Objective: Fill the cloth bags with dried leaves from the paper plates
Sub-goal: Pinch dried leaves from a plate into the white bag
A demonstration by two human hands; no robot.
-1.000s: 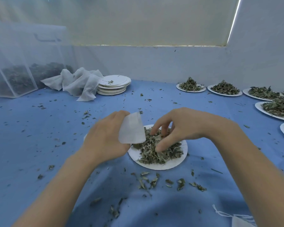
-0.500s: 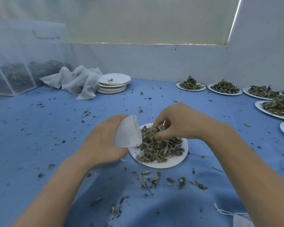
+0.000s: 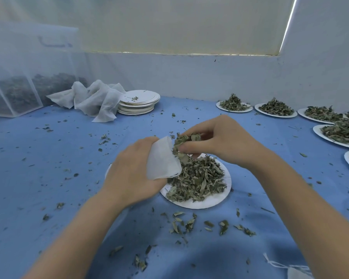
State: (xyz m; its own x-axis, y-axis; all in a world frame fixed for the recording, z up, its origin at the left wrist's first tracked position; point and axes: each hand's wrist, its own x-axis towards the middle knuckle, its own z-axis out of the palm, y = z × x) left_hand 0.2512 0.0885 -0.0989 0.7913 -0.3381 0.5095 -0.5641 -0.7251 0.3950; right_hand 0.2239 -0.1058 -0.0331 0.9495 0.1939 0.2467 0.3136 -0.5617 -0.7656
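My left hand (image 3: pixel 130 174) grips a small white cloth bag (image 3: pixel 162 159) just left of a paper plate (image 3: pixel 206 202) heaped with dried green leaves (image 3: pixel 199 178). The bag's mouth points right. My right hand (image 3: pixel 218 140) pinches a clump of dried leaves (image 3: pixel 182 140) at the bag's mouth, above the plate. Some leaves hang down from my fingers toward the heap.
Several more plates of leaves (image 3: pixel 234 104) line the back right and right edge. A stack of empty plates (image 3: pixel 138 103) and crumpled white cloth (image 3: pixel 91 99) sit at back left beside a mesh container (image 3: pixel 14 93). Loose leaf bits (image 3: pixel 186 223) litter the blue tablecloth. Another bag's strings (image 3: pixel 278 264) lie at bottom right.
My right hand has closed on a clump of leaves in the heap and lifted it up and left to the bag's mouth. My left hand has kept the bag beside the plate.
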